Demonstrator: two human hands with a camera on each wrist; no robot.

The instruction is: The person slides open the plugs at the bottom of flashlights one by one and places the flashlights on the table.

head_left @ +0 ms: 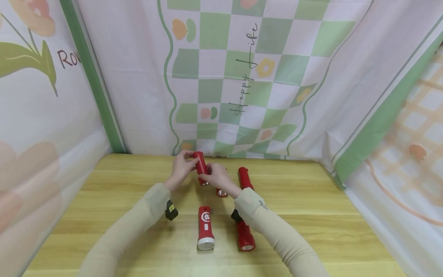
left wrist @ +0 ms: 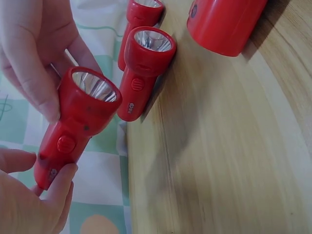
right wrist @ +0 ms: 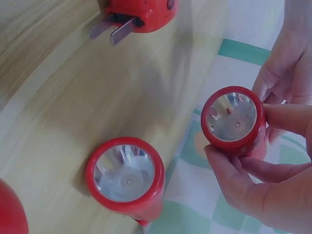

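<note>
Both hands hold one red flashlight (head_left: pixel 200 163) above the far part of the table. My left hand (head_left: pixel 181 166) pinches its narrow tail end between thumb and fingers, as the left wrist view shows. Around the wider lens end, my right hand (right wrist: pixel 273 185) curls its thumb and fingers. A round switch (left wrist: pixel 66 144) shows on the flashlight's side, and its clear lens (right wrist: pixel 232 117) faces the right wrist camera. Close beside the right hand, a second red flashlight (head_left: pixel 222 192) lies on the table, partly hidden by that hand in the head view.
Another red flashlight (head_left: pixel 244 177) lies to the right, and one more (head_left: pixel 246 237) sits nearer, partly behind the right sleeve. A white-rimmed red flashlight (head_left: pixel 205 227) lies in front; metal prongs (right wrist: pixel 122 31) stick out from a red body. Patterned cloth (head_left: pixel 214 88) hangs behind the wooden table (head_left: pixel 294 215).
</note>
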